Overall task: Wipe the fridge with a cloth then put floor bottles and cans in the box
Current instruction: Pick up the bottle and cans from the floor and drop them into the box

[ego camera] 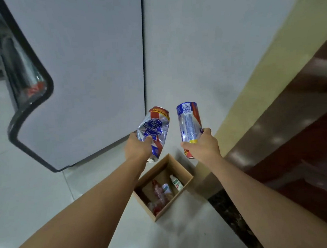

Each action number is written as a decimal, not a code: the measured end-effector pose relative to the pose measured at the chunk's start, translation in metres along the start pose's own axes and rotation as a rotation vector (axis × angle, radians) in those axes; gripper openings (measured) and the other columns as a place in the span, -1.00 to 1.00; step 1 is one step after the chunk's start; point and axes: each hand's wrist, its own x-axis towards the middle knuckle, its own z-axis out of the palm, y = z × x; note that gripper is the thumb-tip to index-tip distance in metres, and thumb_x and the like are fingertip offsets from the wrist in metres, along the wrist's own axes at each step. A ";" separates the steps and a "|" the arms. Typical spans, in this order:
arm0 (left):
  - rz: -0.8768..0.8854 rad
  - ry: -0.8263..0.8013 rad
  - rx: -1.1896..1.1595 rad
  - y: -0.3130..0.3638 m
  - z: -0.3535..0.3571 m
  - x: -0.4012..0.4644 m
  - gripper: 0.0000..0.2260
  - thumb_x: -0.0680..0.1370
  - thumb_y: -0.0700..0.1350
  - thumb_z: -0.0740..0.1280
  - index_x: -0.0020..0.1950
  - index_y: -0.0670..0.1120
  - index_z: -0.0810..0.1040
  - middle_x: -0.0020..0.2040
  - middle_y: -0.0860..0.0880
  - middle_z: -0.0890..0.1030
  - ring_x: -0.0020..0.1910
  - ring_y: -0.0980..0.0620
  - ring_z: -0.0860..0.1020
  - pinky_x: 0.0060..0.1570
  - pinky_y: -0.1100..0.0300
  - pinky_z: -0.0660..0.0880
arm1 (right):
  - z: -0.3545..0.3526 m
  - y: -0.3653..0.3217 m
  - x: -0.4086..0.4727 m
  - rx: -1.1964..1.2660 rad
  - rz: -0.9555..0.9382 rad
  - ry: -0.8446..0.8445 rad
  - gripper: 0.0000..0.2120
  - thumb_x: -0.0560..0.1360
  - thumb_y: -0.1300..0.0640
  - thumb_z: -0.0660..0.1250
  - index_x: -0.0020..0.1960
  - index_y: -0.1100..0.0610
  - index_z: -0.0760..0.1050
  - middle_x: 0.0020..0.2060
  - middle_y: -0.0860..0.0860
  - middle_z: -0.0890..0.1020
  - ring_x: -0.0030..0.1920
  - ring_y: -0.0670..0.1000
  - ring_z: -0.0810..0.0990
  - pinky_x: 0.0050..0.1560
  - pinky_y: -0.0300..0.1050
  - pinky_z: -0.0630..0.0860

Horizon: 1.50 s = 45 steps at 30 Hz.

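My left hand [137, 148] grips a crumpled silver, blue and red beer can [155, 127]. A second, undented can [189, 124] of the same colours is held by my right hand [204, 146]. Both cans are raised in front of the pale grey fridge [80, 67], above and just beyond a brown cardboard box [186, 173] that stands on the floor. Inside the box lie several small bottles [176, 182], one white with a green label and others clear with red. No cloth is in view.
A fridge door [30, 107] with a dark rim stands open at the left. Yellow wall [257, 81] and a dark brown wooden door [306, 132] run along the right. The floor [27, 193] is glossy pale tile.
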 end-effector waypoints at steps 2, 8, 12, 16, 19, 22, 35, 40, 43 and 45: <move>-0.041 0.027 -0.001 -0.007 0.004 0.015 -0.76 0.55 -0.08 0.30 0.19 -0.09 0.41 -0.03 -0.05 0.50 -0.17 0.00 0.50 -0.35 0.21 0.47 | 0.013 0.000 0.019 -0.019 -0.034 -0.035 -0.30 0.36 -0.14 0.46 0.30 0.10 0.18 0.13 0.04 0.45 0.08 0.02 0.54 -0.09 -0.15 0.53; -0.195 0.102 -0.004 -0.034 0.022 0.051 -0.74 0.54 -0.06 0.31 0.18 -0.11 0.42 0.02 -0.09 0.54 -0.05 -0.09 0.56 -0.04 0.01 0.57 | 0.060 0.008 0.074 0.003 -0.041 -0.188 -0.33 0.35 -0.08 0.49 0.28 0.10 0.20 0.11 0.03 0.47 -0.04 -0.04 0.50 -0.25 -0.29 0.47; -0.305 0.184 -0.012 -0.058 0.045 0.070 -0.83 0.52 -0.05 0.32 0.05 -0.07 0.41 -0.03 -0.09 0.54 -0.01 -0.13 0.57 0.03 -0.07 0.56 | 0.089 0.026 0.108 -0.043 -0.069 -0.322 -0.34 0.36 -0.06 0.49 0.27 0.10 0.20 0.08 0.02 0.46 -0.16 -0.11 0.46 -0.52 -0.46 0.31; -0.415 0.256 -0.023 -0.083 0.077 0.083 -0.81 0.51 -0.03 0.31 0.05 -0.08 0.43 -0.06 -0.08 0.54 -0.05 -0.13 0.57 -0.01 -0.07 0.58 | 0.110 0.052 0.142 -0.099 -0.060 -0.436 -0.35 0.37 -0.03 0.48 0.28 0.11 0.20 0.08 0.02 0.46 -0.21 -0.11 0.44 -0.55 -0.46 0.26; -0.476 0.293 -0.046 -0.108 0.104 0.091 -0.85 0.51 -0.03 0.31 -0.01 -0.05 0.42 -0.06 -0.09 0.56 -0.05 -0.12 0.58 -0.01 -0.07 0.58 | 0.129 0.076 0.163 -0.134 -0.057 -0.515 -0.33 0.36 -0.01 0.49 0.30 0.12 0.20 0.14 0.06 0.47 -0.05 -0.05 0.50 -0.46 -0.40 0.31; -0.538 0.330 -0.060 -0.140 0.128 0.101 -0.85 0.51 -0.03 0.32 -0.02 -0.06 0.42 -0.05 -0.09 0.57 -0.07 -0.11 0.58 -0.04 -0.01 0.58 | 0.153 0.103 0.179 -0.167 -0.023 -0.553 -0.25 0.33 -0.01 0.52 0.36 0.14 0.20 0.20 0.09 0.48 0.12 0.09 0.55 -0.23 -0.24 0.51; -0.769 0.269 -0.047 -0.327 0.238 0.176 -0.77 0.55 -0.03 0.29 0.15 -0.08 0.40 -0.08 -0.02 0.50 -0.18 0.04 0.50 -0.29 0.18 0.48 | 0.298 0.259 0.230 -0.189 0.153 -0.643 -0.26 0.34 0.05 0.52 0.37 0.18 0.20 0.17 0.10 0.51 -0.23 -0.11 0.54 -0.53 -0.43 0.34; -0.801 0.262 -0.011 -0.405 0.273 0.216 -0.72 0.56 -0.02 0.28 0.21 -0.11 0.38 -0.05 -0.02 0.49 -0.20 0.06 0.48 -0.33 0.22 0.43 | 0.370 0.313 0.255 -0.207 0.216 -0.635 -0.19 0.34 0.06 0.52 0.42 0.19 0.16 0.25 0.15 0.47 0.14 0.13 0.56 -0.43 -0.39 0.34; -0.820 0.287 -0.011 -0.447 0.290 0.238 -0.72 0.56 -0.01 0.27 0.21 -0.09 0.38 0.02 -0.08 0.55 -0.17 0.01 0.52 -0.34 0.21 0.44 | 0.412 0.340 0.267 -0.236 0.225 -0.650 -0.24 0.34 0.05 0.52 0.39 0.19 0.20 0.24 0.15 0.47 0.15 0.13 0.54 -0.48 -0.42 0.26; -0.819 0.308 0.003 -0.471 0.300 0.251 -0.75 0.56 0.00 0.26 0.17 -0.09 0.38 -0.04 -0.06 0.54 -0.28 0.03 0.52 -0.46 0.23 0.43 | 0.438 0.355 0.274 -0.250 0.227 -0.668 -0.26 0.33 0.05 0.53 0.35 0.20 0.22 0.23 0.16 0.49 0.12 0.12 0.53 -0.51 -0.45 0.27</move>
